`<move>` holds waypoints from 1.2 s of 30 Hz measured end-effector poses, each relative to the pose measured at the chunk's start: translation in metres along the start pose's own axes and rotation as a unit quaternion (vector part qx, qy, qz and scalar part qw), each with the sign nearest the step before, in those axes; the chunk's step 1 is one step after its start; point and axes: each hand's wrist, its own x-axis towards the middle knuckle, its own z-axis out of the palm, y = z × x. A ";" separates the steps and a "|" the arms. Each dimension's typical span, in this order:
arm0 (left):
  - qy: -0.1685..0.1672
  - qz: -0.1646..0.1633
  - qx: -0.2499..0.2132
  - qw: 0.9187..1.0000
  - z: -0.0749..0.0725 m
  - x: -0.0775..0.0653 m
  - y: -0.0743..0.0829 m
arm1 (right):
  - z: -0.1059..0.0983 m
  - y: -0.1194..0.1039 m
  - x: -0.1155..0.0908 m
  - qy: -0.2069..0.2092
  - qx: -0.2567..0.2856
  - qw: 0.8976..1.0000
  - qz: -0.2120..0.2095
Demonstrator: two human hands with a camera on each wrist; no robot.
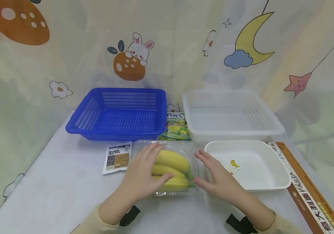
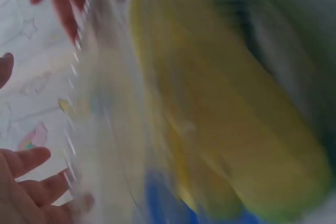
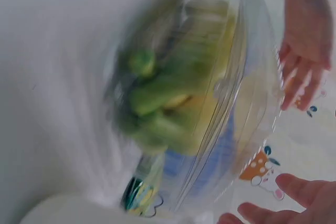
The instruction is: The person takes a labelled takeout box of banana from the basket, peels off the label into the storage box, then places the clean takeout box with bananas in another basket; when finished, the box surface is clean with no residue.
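A clear plastic clamshell box (image 1: 194, 148) with yellow bananas (image 1: 171, 169) inside sits on the table in front of me; their green stem ends (image 3: 157, 103) show in the right wrist view. My left hand (image 1: 142, 172) is over the box's left side, fingers extended and thumb over the bananas. My right hand (image 1: 220, 180) is at the box's right side, fingers spread and fingertips close to its edge. Neither hand grips anything. In the left wrist view the box and bananas (image 2: 226, 108) are close up and blurred, with fingers near the ridged lid edge.
Behind stand a blue basket (image 1: 93, 128) and a white basket (image 1: 234, 131), with a green packet (image 1: 175, 128) between them. A white pouch (image 1: 117, 157) lies left of the box. At right are a white tray (image 1: 260, 169) with a banana sticker (image 1: 233, 165) and a long brown pasta box (image 1: 310, 191).
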 end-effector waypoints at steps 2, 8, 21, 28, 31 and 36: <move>-0.010 -0.014 0.013 1.000 -0.004 -0.005 -0.012 | 0.004 -0.005 0.001 0.001 0.014 1.000 0.004; -0.035 -0.032 0.030 0.998 -0.006 -0.016 -0.034 | 0.015 -0.010 0.006 0.019 0.030 0.999 0.023; -0.094 -0.065 0.022 0.993 0.001 -0.025 -0.052 | 0.035 -0.011 0.009 0.005 -0.010 0.998 0.062; -0.101 -0.092 -0.012 0.991 0.009 -0.033 -0.058 | 0.042 -0.009 0.008 -0.011 -0.010 0.998 0.069; -0.102 -0.105 -0.036 0.989 0.010 -0.035 -0.059 | 0.044 -0.009 0.007 -0.010 -0.025 0.997 0.071; -0.098 -0.120 -0.065 0.986 0.013 -0.038 -0.062 | 0.047 -0.007 0.006 -0.018 -0.038 0.996 0.079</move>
